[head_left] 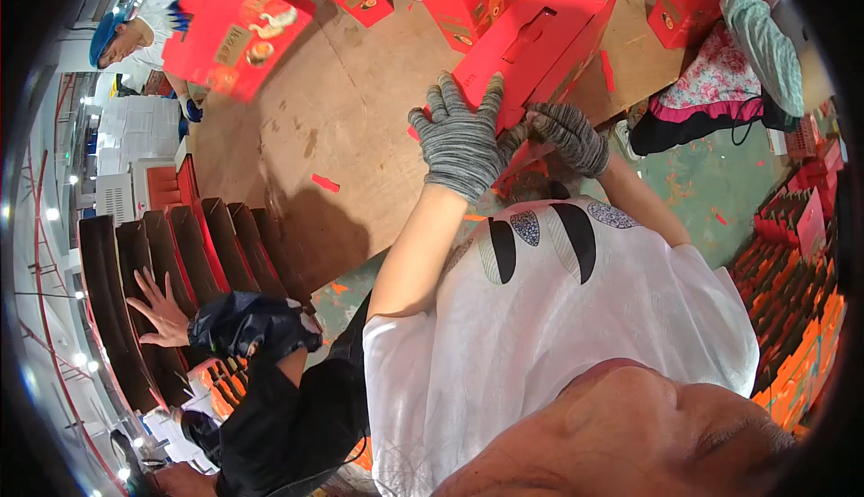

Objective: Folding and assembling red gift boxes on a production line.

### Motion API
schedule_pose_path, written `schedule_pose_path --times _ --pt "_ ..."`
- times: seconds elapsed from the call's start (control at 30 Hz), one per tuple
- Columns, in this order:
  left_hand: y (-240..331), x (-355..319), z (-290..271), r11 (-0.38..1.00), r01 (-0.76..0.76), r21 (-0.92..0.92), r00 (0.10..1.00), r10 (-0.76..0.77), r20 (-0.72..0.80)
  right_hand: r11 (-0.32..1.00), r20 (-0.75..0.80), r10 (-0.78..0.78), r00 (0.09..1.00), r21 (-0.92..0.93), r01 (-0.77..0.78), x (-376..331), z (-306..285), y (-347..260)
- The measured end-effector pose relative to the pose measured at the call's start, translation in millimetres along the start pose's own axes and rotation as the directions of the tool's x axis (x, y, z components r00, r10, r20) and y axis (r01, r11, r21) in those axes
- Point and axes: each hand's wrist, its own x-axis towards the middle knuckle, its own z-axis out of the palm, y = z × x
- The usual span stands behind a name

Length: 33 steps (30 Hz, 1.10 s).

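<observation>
Both gloved hands on red carton (540, 34) at the worktable (360, 110) edge.
Left hand (461, 137) spread flat, pressing the carton's near corner down to steady it; right hand (569, 137) curled, pinching its lower edge flap.

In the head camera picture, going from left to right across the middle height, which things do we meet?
Row of dark upright trays → a co-worker's bare hand on them → brown table → left hand in a grey glove → red box → right hand, gloved too → stacks of red and orange boxes.
</observation>
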Motion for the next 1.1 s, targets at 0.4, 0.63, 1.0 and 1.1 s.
schedule_pose_path --times 0.4,0.63,1.0,1.1 --pt "1.1 -4.7 7.0 1.000 -0.012 -0.001 1.000 0.012 -0.007 0.903 -0.007 -0.235 0.972 -0.373 0.215 16.4 -2.6 -18.8" --pt "3.7 -1.7 2.9 1.000 0.020 0.024 1.000 -0.020 -0.005 0.922 -0.040 -0.216 0.976 -0.338 0.190 22.8 -5.4 -20.9" --pt "-3.4 -8.0 9.0 0.997 -0.018 -0.079 0.998 0.012 -0.067 0.882 0.163 -0.190 0.968 -0.405 0.241 57.1 -41.9 -44.7" --pt "-4.9 -6.4 8.9 0.997 -0.026 -0.079 0.999 0.022 -0.049 0.778 0.238 -0.236 0.942 -0.535 0.330 58.2 -44.9 -38.2"
